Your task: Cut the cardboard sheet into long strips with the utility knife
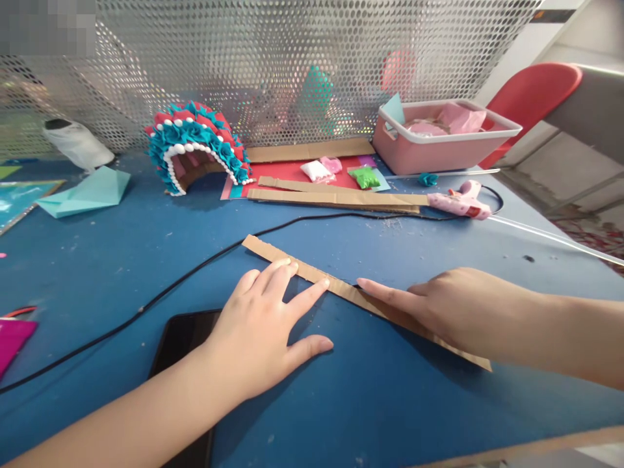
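A long brown cardboard strip [273,255] lies slantwise on the blue table [146,247]. My left hand [266,331] rests flat with fingers spread, its fingertips on the strip's middle. My right hand [453,309] lies over the strip's right part, its index finger stretched out along the strip toward the left hand. Neither hand grips anything.
A dark phone [182,344] lies under my left wrist. A black cable [160,292] crosses the table to a pink glue gun [461,201]. Behind are more cardboard strips [336,198], a red-and-teal arched craft piece [195,146], a pink bin [439,136], teal paper [88,192], a mesh screen.
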The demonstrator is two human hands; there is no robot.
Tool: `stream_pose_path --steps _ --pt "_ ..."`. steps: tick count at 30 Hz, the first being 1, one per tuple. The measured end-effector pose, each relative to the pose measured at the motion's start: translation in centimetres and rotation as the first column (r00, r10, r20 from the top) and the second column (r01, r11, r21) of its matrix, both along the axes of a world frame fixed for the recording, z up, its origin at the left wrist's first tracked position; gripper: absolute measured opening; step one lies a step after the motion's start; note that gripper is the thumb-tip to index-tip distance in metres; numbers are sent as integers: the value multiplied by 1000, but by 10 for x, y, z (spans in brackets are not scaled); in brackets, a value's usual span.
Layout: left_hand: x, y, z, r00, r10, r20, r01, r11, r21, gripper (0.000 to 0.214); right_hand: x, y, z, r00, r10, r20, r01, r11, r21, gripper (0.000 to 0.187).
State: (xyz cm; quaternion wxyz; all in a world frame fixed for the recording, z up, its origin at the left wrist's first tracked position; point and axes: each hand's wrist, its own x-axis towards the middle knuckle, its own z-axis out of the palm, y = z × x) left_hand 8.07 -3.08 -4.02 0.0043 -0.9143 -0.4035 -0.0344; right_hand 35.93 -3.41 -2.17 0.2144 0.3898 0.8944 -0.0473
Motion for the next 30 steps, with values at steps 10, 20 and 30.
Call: stream_pose_path --steps 10,20,30 --pt "-11 45 17 990 -75 123 94 983 -160 26 51 7 2 951 -212 -225 233 970 74 56" --pt "-2 79 29 989 -68 133 117 907 -404 17 68 30 -7 972 -233 -34 235 943 237 54" --pt "-7 75 28 973 -28 231 130 888 -442 13 96 38 -14 962 -236 -139 269 904 333 48"
